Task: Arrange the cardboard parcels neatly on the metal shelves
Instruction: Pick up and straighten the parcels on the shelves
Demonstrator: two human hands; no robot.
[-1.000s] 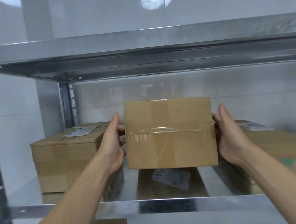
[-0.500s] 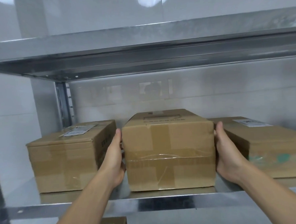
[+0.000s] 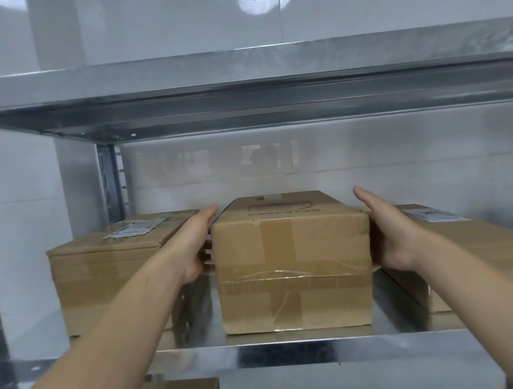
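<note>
on the grey metal shelf [image 3: 289,353] the brown taped cardboard parcel [image 3: 293,270] stands between both hands, long axis toward the wall; left hand [image 3: 197,249] and right hand [image 3: 387,234] lie along its sides, fingers straight.

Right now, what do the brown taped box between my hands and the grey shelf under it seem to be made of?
The brown taped box looks like matte corrugated cardboard: dull tan faces, dented corners, glossy clear tape across its front. The grey shelf seems bare sheet metal, likely galvanized steel: its shiny front lip shows reflections.
</note>
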